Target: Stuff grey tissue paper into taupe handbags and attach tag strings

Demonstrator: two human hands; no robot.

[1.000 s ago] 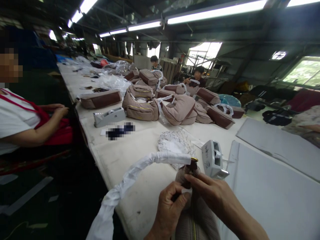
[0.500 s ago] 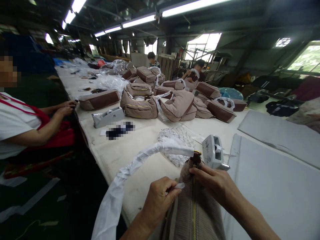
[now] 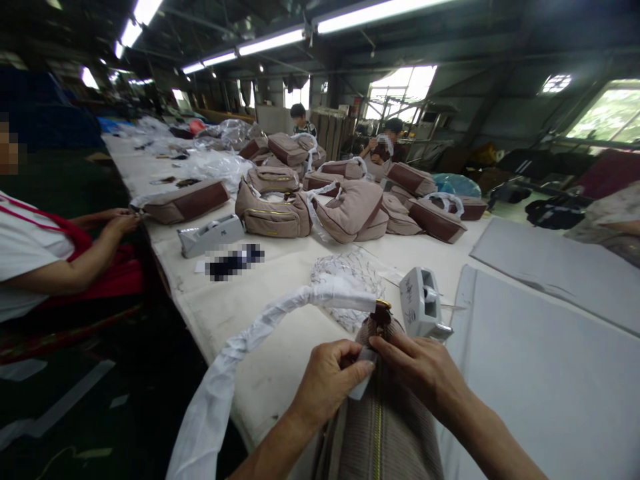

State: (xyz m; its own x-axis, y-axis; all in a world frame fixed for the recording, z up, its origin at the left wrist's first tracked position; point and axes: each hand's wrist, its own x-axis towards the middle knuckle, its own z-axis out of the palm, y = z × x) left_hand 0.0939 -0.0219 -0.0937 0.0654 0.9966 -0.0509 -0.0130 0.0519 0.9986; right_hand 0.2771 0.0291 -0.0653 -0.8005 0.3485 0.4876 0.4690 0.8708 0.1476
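A taupe handbag [image 3: 403,427] with a gold zipper stands close in front of me. Its strap [image 3: 250,337], wrapped in white paper, arches away to the left from a gold ring [image 3: 383,305] at the bag's far end. Between its thumb and fingers, my left hand [image 3: 330,380] pinches a small translucent white strip [image 3: 361,383], laid against the bag beside the zipper's end. My right hand [image 3: 425,367] is closed on the bag just below the ring, its fingertips near the strip. What lies under the right fingers is hidden.
A grey tape dispenser [image 3: 423,303] stands beyond the bag, near a patterned mesh bundle [image 3: 347,277]. Another dispenser [image 3: 213,233] sits farther left. Several taupe bags [image 3: 350,207] are heaped across the table. Grey sheets [image 3: 540,373] lie at right; a co-worker [image 3: 65,260] sits at left.
My left hand has brought the white strip against the bag by the zipper's end, closer to my right hand. The view has shifted slightly, moving everything a little leftward.
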